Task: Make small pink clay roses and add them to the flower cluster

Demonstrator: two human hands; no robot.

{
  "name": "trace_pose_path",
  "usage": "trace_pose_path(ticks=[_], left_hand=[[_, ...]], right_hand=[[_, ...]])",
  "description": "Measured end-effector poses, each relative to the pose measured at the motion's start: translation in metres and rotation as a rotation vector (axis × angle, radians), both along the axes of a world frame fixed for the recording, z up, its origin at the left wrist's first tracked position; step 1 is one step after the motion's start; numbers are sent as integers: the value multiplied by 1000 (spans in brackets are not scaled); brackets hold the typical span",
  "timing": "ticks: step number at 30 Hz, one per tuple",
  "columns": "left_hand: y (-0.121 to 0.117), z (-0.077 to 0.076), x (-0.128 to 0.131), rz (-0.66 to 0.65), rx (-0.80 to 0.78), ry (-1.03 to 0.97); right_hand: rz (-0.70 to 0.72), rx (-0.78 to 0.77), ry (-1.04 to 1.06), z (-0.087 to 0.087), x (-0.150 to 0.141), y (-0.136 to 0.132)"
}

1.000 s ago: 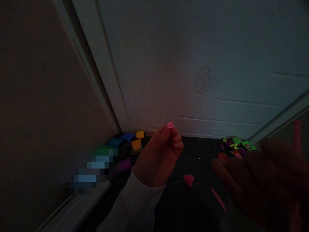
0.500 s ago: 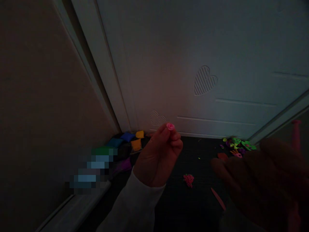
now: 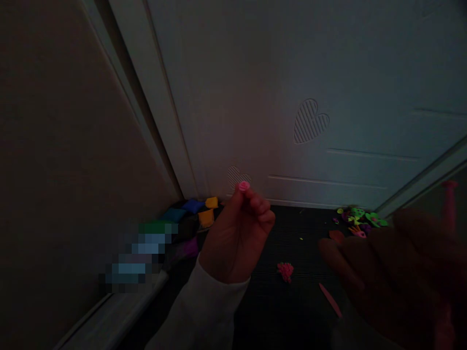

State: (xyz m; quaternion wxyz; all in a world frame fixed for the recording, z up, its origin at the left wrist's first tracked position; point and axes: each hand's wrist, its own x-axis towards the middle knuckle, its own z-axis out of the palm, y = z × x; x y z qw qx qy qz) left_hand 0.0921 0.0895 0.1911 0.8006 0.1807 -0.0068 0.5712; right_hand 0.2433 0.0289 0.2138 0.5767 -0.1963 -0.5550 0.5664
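Between thumb and forefinger, my left hand (image 3: 239, 233) pinches a small pink clay rose (image 3: 244, 186), raised in the middle of the view. My right hand (image 3: 397, 267) is large and dark near the camera at the lower right. Its fingers are curled round a pink modelling tool (image 3: 450, 209), whose knobbed end sticks up. Below and between the hands, a cluster of pink clay flowers (image 3: 285, 272) rests on the dark surface. A pink clay knife (image 3: 330, 300) lies to its right, close to my right hand.
Small coloured bags, among them a yellow packet (image 3: 206, 218) and a blue packet (image 3: 193, 206), line the left side. Green, purple and yellow clay pieces (image 3: 359, 216) are heaped at the back right. A white panel (image 3: 233, 97) with heart reliefs rises behind.
My left fingertips and the rose have shifted a little left, and the rose appears turned between them. My right hand and the modelling tool stay almost still.
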Motion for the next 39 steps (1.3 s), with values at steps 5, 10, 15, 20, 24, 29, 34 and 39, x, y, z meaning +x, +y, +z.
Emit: trace_pose_path(ticks=[5,10,15,20,24,29,34,39], left_hand=[[1,-2,0,-31,2,-20],[1,-4,0,-38,-55,-20],[0,-3,1,-27,-31,-46],[-1,-4,2,29,20,32],[-3,-2,1,131,63,137],[-6,-2,1,293,126,291],[-9,-2,1,358,182,318],[-8,-2,1,309,156,210]], right_hand=[[217,82,139,0,1,3],[176,17,103,3,0,0],[198,65,104,3,2,0],[177,38,121,2,1,0],[194,42,109,2,1,0],[166,27,33,2,6,-1],[152,23,21,1,7,0],[254,105,132,2,0,2]])
